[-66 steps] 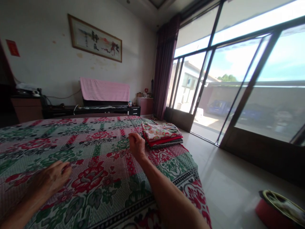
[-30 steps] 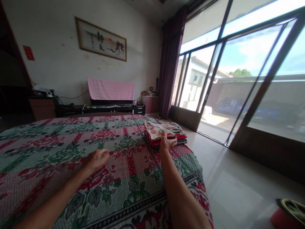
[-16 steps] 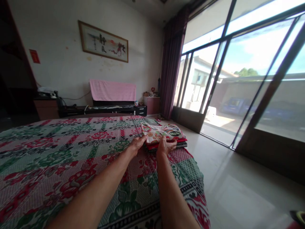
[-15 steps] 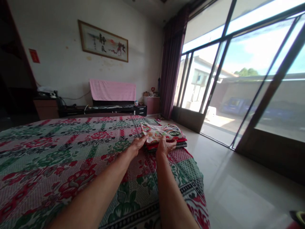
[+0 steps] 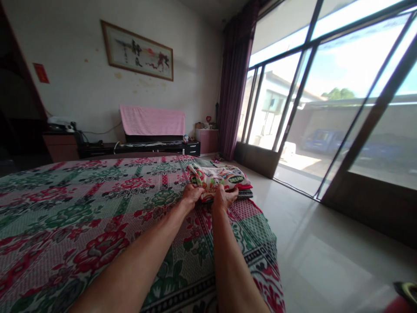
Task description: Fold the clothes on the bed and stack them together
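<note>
A small stack of folded clothes (image 5: pixel 224 179) lies near the far right corner of the bed, its top piece white with a colourful print. Both my arms reach out to it. My left hand (image 5: pixel 191 194) grips the near left edge of the stack, fingers curled around the cloth. My right hand (image 5: pixel 222 198) holds the near edge beside it, fingers closed on the fabric. The near side of the stack is raised a little off the floral bedspread (image 5: pixel 97 208).
The bed's right edge drops to a shiny tiled floor (image 5: pixel 319 261). Tall glass sliding doors (image 5: pixel 325 113) fill the right wall. Against the far wall stands a low dark cabinet with a pink cloth (image 5: pixel 151 121) draped over something.
My left hand came across the bedspread to join the right hand at the stack. Both hands have closed on its near edge and drawn it slightly toward me.
</note>
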